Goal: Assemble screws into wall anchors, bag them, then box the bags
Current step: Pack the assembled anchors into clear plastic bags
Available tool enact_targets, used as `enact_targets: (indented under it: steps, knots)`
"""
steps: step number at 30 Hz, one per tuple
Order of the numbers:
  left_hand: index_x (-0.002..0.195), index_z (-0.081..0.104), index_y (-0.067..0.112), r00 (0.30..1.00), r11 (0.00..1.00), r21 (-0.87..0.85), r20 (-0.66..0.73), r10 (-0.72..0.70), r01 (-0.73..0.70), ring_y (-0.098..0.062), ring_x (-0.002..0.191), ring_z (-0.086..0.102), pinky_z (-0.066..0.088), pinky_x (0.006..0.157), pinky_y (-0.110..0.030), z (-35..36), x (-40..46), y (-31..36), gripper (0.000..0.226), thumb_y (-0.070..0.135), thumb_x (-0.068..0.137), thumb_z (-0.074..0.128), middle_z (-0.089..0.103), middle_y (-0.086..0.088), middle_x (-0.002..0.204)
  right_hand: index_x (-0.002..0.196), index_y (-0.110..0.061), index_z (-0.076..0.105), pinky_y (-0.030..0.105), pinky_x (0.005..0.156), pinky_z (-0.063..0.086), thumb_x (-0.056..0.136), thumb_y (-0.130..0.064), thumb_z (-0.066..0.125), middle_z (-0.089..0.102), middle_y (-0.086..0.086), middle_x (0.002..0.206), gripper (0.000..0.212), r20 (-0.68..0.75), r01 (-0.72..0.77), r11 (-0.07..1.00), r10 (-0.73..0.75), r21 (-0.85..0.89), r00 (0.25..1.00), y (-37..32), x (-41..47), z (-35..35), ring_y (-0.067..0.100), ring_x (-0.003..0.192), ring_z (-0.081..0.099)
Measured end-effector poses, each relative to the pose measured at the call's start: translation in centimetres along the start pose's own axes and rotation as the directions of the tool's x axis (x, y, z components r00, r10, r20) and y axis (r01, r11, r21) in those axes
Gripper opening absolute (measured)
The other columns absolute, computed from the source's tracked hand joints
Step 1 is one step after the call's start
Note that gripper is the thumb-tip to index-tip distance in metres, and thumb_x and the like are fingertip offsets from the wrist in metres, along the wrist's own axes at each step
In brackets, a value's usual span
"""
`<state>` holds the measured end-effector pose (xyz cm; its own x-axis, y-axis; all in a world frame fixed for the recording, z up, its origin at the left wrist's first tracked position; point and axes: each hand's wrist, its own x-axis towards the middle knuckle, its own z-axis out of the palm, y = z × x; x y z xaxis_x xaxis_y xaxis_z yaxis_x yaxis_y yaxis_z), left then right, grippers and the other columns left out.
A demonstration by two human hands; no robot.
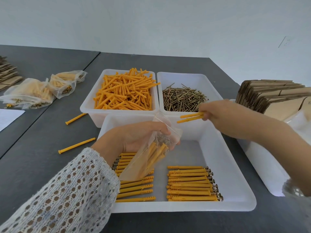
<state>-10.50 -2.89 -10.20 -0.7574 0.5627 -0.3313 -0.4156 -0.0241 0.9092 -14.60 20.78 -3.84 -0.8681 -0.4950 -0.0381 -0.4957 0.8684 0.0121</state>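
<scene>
This is the bagging step: the left hand (134,138) grips a half-full bag (151,158) over the tray (235,179), the right hand (217,115) pinches two anchors (191,117), which likely must slide into the bag's mouth next.

Clear thin plastic bag (148,158), mouth up and tilted toward 1 o'clock, partly filled with orange anchors with screws, over near white tray (235,174). Two long orange plastic wall anchors (190,117) just at 2 o'clock of bag mouth, tips pointing at 8 o'clock. Two flat rows of assembled orange anchors with screw heads (190,184) on tray floor. Loose orange anchors heaped in white tub (125,93) at 11 o'clock; brass-coloured screws piled in white tub (183,99) at 1 o'clock. Filled clear bags (33,93) at 10 o'clock. Flattened brown cardboard boxes (276,96) stacked at 2 o'clock.
</scene>
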Motion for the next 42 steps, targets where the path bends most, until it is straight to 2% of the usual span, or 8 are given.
enact_targets:
  steps: [6, 10, 14, 20, 23, 29, 33, 42]
  knots:
    - [0.114, 0.06, 0.007, 1.0, 1.0, 0.023, -0.002, -0.019, 0.019, -0.03, 0.095, 0.056, 0.048, 0.081, -0.039, 0.4, -0.1, 0.1, 0.042, 0.017, 0.074, 0.066, 0.061, -0.02, 0.109, 0.088, -0.028, 0.055, 0.015, 0.061, 0.021, 0.101, -0.014, 0.04, 0.056, -0.009, 0.084, 0.025, -0.025, 0.171, 0.982, -0.173, -0.087, 0.985, -2.2, 0.0, -1.2, 0.014, 0.083, 0.051]
    - [0.131, 0.052, 0.001, 0.999, 0.997, 0.079, 0.041, -0.004, 0.001, -0.033, 0.098, 0.051, 0.045, 0.085, -0.04, 1.1, -0.2, 0.3, 0.061, 0.013, 0.072, 0.067, 0.054, -0.022, 0.111, 0.089, -0.025, 0.055, 0.018, 0.067, 0.029, 0.099, -0.008, 0.046, 0.049, -0.011, 0.083, 0.022, 0.02, 0.292, 0.954, -0.291, -0.063, 0.956, -4.9, 0.2, -0.2, 0.011, 0.085, 0.047]
    - [0.107, 0.06, 0.006, 0.996, 0.996, 0.088, 0.088, -0.016, 0.008, -0.021, 0.086, 0.057, 0.05, 0.079, -0.031, 1.5, -0.4, 0.6, 0.032, 0.006, 0.076, 0.058, 0.056, -0.015, 0.099, 0.097, -0.015, 0.066, 0.026, 0.078, 0.044, 0.094, -0.002, 0.051, 0.061, 0.001, 0.096, 0.02, -0.012, 0.384, 0.881, -0.397, 0.276, 0.918, -6.8, -0.1, 0.3, 0.014, 0.088, 0.055]
    - [0.113, 0.059, 0.01, 0.999, 0.999, 0.051, 0.049, -0.006, 0.003, -0.026, 0.09, 0.055, 0.049, 0.078, -0.036, 1.0, -0.3, 0.4, 0.054, 0.015, 0.062, 0.075, 0.054, -0.019, 0.106, 0.108, -0.013, 0.068, 0.03, 0.091, 0.052, 0.092, 0.01, 0.051, 0.069, -0.003, 0.105, 0.033, -0.13, 0.313, 0.635, -0.318, 0.707, 0.939, -4.1, 0.1, 0.5, 0.013, 0.101, 0.066]
    - [0.106, 0.06, 0.02, 1.0, 1.0, 0.006, 0.004, -0.013, 0.013, -0.025, 0.086, 0.06, 0.055, 0.073, -0.037, 0.9, -0.2, 0.3, 0.056, 0.018, 0.053, 0.078, 0.063, -0.014, 0.096, 0.1, -0.02, 0.067, 0.027, 0.079, 0.051, 0.095, 0.003, 0.049, 0.069, -0.004, 0.097, 0.03, -0.101, 0.213, 0.728, -0.195, 0.651, 0.976, -1.9, 0.4, 1.4, 0.008, 0.088, 0.067]
    - [0.106, 0.055, 0.021, 1.0, 1.0, -0.006, -0.012, -0.017, 0.017, -0.03, 0.094, 0.056, 0.053, 0.077, -0.039, 1.0, -0.4, 0.5, 0.059, 0.016, 0.051, 0.078, 0.058, -0.016, 0.104, 0.125, -0.029, 0.058, 0.031, 0.098, 0.049, 0.098, -0.031, 0.054, 0.063, -0.009, 0.114, 0.027, 0.496, 0.087, 0.984, -0.155, 0.159, 0.854, -1.9, -0.9, 5.0, 0.012, 0.107, 0.058]
    - [0.105, 0.054, 0.019, 1.0, 1.0, 0.004, -0.005, -0.013, 0.013, -0.033, 0.1, 0.051, 0.051, 0.079, -0.038, 1.1, -0.5, 0.5, 0.058, 0.018, 0.052, 0.078, 0.052, -0.019, 0.112, 0.117, -0.026, 0.056, 0.023, 0.071, 0.046, 0.095, -0.037, 0.057, 0.059, -0.007, 0.097, 0.025, 0.505, 0.128, 0.991, -0.087, -0.047, 0.858, -3.2, -1.9, 7.2, 0.016, 0.093, 0.059]
    - [0.102, 0.058, 0.019, 1.0, 1.0, -0.008, 0.008, -0.011, 0.012, -0.03, 0.093, 0.057, 0.053, 0.078, -0.039, 0.9, -0.4, 0.5, 0.045, 0.008, 0.062, 0.075, 0.055, -0.019, 0.109, 0.099, -0.019, 0.056, 0.02, 0.066, 0.034, 0.099, -0.027, 0.053, 0.058, 0.001, 0.104, 0.008, 0.558, 0.175, 0.984, -0.134, -0.019, 0.819, -3.2, -1.8, 7.3, 0.017, 0.09, 0.054]
